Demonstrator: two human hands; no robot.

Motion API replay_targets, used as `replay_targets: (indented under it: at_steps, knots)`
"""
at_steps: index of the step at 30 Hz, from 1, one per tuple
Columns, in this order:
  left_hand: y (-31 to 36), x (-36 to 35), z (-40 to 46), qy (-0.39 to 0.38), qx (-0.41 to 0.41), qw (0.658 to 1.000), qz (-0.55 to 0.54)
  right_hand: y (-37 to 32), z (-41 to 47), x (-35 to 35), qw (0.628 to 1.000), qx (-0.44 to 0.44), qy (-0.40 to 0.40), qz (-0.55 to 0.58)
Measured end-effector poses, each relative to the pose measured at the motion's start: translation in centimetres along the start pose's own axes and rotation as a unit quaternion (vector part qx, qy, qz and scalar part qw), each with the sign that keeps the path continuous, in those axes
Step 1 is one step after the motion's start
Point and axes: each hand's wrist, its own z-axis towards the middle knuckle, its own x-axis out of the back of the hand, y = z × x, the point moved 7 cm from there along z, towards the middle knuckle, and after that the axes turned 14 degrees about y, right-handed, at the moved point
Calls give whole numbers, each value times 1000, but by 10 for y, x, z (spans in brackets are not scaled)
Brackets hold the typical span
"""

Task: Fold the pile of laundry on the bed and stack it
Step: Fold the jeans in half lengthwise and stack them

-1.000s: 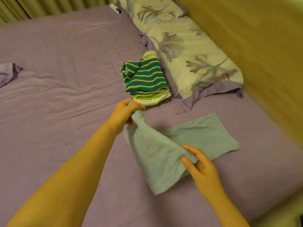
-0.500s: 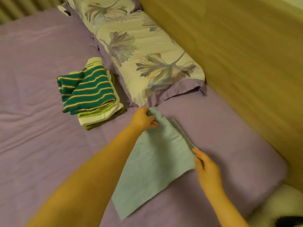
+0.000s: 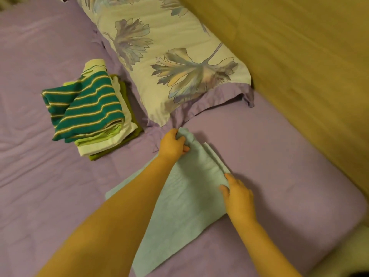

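A pale blue towel (image 3: 185, 198) lies folded on the purple bed sheet (image 3: 279, 156), near the right edge of the bed, just below the flowered pillow (image 3: 169, 56). The left hand (image 3: 172, 145) grips its far corner with curled fingers — the right hand (image 3: 238, 198) pinches the right edge. A stack of folded clothes (image 3: 89, 114), a green striped shirt on top, rests beside the pillow, apart from the towel.

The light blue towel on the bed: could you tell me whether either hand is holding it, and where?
Both: the left hand grips the towel's far corner, the right hand its right edge.
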Motion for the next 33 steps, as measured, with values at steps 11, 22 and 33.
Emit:
replay_targets:
  at_steps: [11, 22, 33]
  knots:
    - [-80, 57, -80, 88, -126, 947, 283, -3, 24, -20, 998, 27, -61, -1]
    - [-209, 130, -168, 204, 359, 881, -230, -19, 33, -18, 995, 0, -86, 54]
    - [-131, 87, -166, 59, 256, 907, -329, 14, 36, 76, 991, 15, 95, 87]
